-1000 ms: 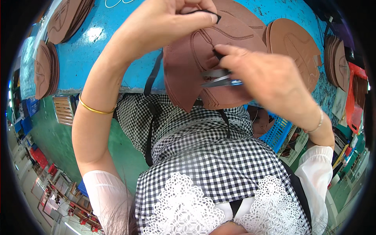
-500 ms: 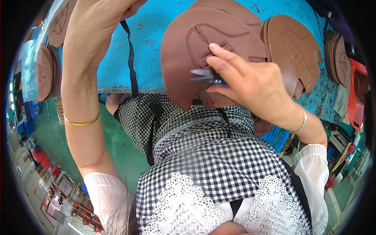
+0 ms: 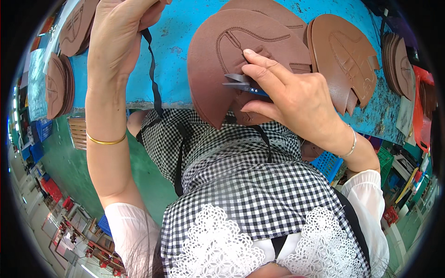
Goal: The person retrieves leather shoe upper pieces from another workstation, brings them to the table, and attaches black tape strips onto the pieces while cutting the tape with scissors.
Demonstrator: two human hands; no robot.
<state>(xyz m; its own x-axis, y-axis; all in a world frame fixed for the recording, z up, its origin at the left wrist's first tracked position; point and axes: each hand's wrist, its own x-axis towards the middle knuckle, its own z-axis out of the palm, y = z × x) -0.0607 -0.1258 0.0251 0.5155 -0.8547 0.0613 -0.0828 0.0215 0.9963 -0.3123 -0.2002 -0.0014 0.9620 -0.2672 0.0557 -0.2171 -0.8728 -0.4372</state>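
Workshop bench, blue-painted top (image 3: 185, 51), worn and scuffed; green floor below, coloured crates at the margins.

Brown leather piece (image 3: 232, 60): stitched, rounded, lying on the bench with its lower point overhanging the near edge; topmost of a small stack. Now uncovered on its left side.

Left hand (image 3: 118, 34): raised away to the upper left since a second ago, when it lay over the leather piece; fingers closed on a narrow black strip (image 3: 153, 74) that hangs down over the bench edge. Gold bangle on the forearm.

Right hand (image 3: 287, 88): fingers pressed down on the leather piece, closed around small snips (image 3: 241, 83), blue-handled, blades pointing left over the stitched area. Thin bracelet at the wrist.

Reading of the change: strip apparently trimmed or pulled free of the piece, right hand alone steadying it.

Surroundings: second stitched brown piece (image 3: 345, 58) just to the right; further brown stacks at far left (image 3: 58, 85) and far right (image 3: 398, 58). Checked apron below, nothing blocking the hands.
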